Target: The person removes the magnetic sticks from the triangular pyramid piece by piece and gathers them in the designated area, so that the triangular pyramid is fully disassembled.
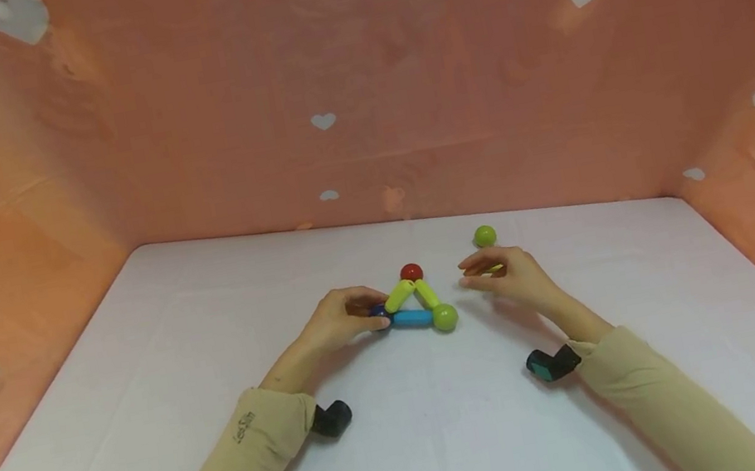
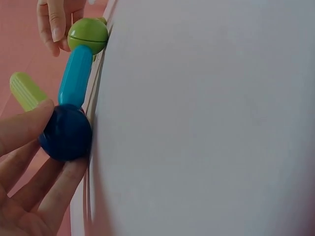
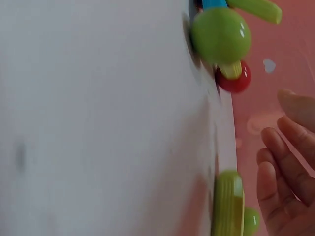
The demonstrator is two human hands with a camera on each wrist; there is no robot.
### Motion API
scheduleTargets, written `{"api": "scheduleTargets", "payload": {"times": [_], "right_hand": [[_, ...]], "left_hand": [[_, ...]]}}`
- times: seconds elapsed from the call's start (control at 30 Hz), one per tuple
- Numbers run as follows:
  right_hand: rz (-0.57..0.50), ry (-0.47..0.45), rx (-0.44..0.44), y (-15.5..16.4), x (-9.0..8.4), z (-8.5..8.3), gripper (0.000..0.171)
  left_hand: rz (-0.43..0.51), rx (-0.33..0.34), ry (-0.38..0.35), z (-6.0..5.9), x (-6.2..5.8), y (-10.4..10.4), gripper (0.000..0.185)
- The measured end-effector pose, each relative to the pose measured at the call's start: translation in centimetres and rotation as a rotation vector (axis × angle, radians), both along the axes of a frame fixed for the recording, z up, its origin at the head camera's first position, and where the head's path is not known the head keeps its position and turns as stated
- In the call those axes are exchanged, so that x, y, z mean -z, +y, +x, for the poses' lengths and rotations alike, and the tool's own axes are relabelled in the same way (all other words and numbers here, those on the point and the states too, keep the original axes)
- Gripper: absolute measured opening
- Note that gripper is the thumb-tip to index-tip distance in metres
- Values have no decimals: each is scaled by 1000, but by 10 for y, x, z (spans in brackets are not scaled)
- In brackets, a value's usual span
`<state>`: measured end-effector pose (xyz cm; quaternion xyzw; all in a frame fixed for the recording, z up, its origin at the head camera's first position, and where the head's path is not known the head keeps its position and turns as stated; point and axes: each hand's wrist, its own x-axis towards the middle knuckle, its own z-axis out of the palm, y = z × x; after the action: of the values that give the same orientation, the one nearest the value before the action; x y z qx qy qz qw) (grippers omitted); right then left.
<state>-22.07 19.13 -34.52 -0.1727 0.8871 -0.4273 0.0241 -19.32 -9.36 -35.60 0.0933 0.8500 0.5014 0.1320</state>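
Observation:
My left hand (image 1: 336, 323) pinches a dark blue ball (image 2: 66, 132) between thumb and fingers. From that ball a blue rod (image 1: 411, 318) runs to a green ball (image 1: 445, 317), and a yellow-green rod (image 2: 27, 91) slants upward with a free end. Another yellow-green rod (image 1: 427, 294) links the green ball toward a red ball (image 1: 411, 272) behind. To the right, my right hand (image 1: 517, 274) hovers over the table with loosely bent fingers, holding nothing. A separate yellow-green rod (image 3: 228, 204) lies near it, partly hidden by the hand in the head view.
A second green ball (image 1: 485, 235) sits beyond the right hand, near the table's back edge. The white table (image 1: 415, 448) is enclosed by orange cloth walls (image 1: 391, 56) with heart prints. Black devices (image 1: 332, 419) are worn at both wrists.

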Motion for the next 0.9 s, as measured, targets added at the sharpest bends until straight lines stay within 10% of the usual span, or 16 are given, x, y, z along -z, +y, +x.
{"api": "scheduleTargets", "payload": {"times": [0.9], "right_hand": [[-168, -90, -187, -58, 2, 5, 32]], "left_hand": [[38, -9, -29, 2, 5, -7, 42]]}}
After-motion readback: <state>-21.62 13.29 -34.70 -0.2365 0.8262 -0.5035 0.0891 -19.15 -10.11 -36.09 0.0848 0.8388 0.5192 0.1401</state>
